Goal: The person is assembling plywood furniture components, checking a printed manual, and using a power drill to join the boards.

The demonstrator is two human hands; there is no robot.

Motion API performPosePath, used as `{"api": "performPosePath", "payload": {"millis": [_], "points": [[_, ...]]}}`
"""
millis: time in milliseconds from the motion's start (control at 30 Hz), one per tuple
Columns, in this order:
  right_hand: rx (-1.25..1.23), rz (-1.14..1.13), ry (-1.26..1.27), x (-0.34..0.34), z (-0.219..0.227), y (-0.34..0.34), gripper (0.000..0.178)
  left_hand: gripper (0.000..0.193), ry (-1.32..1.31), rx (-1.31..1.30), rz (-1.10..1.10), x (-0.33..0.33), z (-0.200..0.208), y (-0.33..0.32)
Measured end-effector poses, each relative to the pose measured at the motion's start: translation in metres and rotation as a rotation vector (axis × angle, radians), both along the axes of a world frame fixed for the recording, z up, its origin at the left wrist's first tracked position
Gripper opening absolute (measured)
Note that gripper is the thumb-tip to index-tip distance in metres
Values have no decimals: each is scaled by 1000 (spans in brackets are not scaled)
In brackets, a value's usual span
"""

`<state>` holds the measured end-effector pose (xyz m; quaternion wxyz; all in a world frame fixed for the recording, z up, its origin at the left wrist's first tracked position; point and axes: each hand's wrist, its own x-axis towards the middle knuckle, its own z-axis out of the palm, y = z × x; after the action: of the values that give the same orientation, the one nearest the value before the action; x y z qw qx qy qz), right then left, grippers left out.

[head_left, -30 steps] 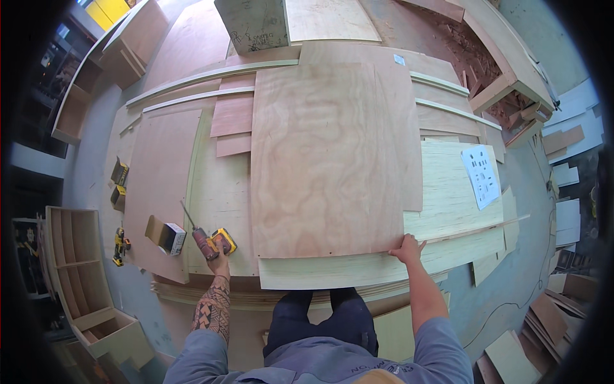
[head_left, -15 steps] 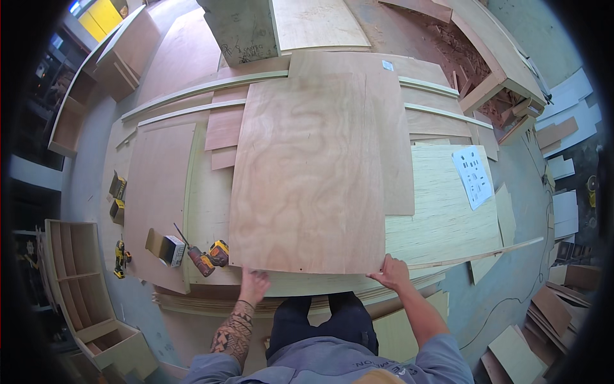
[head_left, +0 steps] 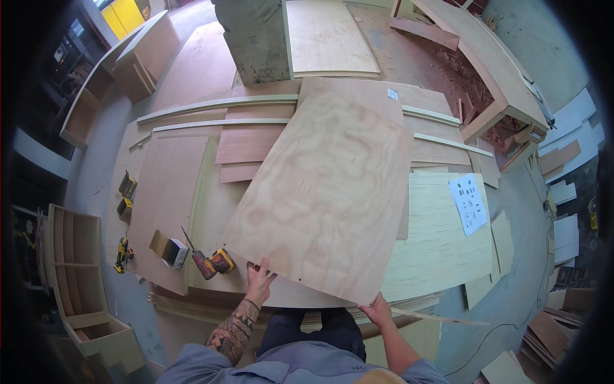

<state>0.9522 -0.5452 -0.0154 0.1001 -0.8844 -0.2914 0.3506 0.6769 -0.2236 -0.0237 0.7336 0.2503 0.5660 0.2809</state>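
A large plywood panel (head_left: 326, 192) lies aslant over the stacked sheets, its far end leaning to the right. My left hand (head_left: 259, 283) is closed on its near edge, left of the middle, with the thumb on top and the fingers underneath. At the near right corner my right hand (head_left: 377, 310) grips the same panel. Small dark holes show along the panel's near edge. Left of my left hand lies a cordless drill (head_left: 211, 262) with a long bit. A thin wooden strip (head_left: 441, 317) reaches out to the right beyond my right hand.
A small open box (head_left: 169, 249) stands on a board to the left. A printed sheet (head_left: 468, 203) lies on a pale panel (head_left: 441, 256) at right. Light battens (head_left: 217, 109) cross the far side, before a concrete pillar (head_left: 256, 45). A shelf unit (head_left: 77, 269) stands at left.
The panel has swung clockwise, its near right corner coming closer to me. My right hand has moved nearer with that corner; my left hand now wraps the edge. The wooden strip has shifted nearer.
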Motion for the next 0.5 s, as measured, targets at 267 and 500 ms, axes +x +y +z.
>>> {"api": "performPosePath", "payload": {"millis": [267, 500], "points": [[183, -215, 39, 3, -39, 126, 77, 40, -233, 65, -25, 99, -39, 168], [227, -148, -59, 53, -120, 199, 71, 56, 75, 556, -710, 90, 34, 44]]}}
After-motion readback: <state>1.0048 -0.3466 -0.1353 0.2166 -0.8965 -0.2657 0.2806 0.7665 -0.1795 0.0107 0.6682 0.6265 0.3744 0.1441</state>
